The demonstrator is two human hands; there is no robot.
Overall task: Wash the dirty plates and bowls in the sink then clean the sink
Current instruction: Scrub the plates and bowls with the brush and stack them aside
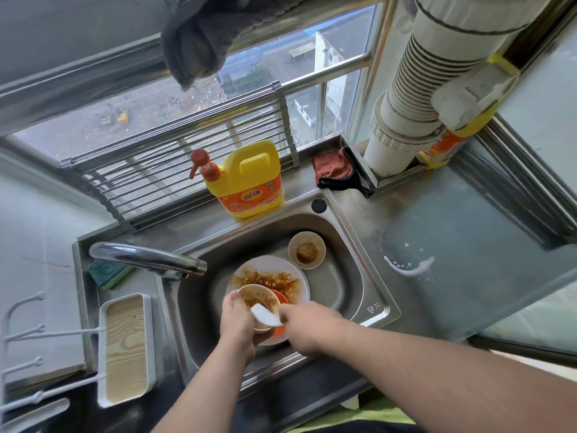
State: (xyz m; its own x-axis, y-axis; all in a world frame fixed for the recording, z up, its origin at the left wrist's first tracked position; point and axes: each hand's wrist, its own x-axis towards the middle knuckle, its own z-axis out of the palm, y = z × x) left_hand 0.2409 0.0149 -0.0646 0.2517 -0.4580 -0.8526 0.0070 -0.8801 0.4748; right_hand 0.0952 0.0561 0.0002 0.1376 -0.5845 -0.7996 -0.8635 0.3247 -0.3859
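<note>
A steel sink (349, 295) holds a white plate (271, 267) smeared with brown sauce. Behind it stands a small dirty bowl (307, 250). My left hand (237, 323) grips a second dirty bowl (257, 296) by its rim, above the plate's near edge. My right hand (301, 326) pinches a white spoon (265, 317) that lies across that bowl. An orange dish (280, 307) shows partly under the held bowl.
The faucet (146, 257) reaches over the sink's left edge. A yellow detergent bottle (249, 179) stands behind the sink, with a green sponge (107, 273) at the left and an orange cloth (332, 167) at the back. A white tray (126, 348) sits left; foam (409, 267) marks the counter.
</note>
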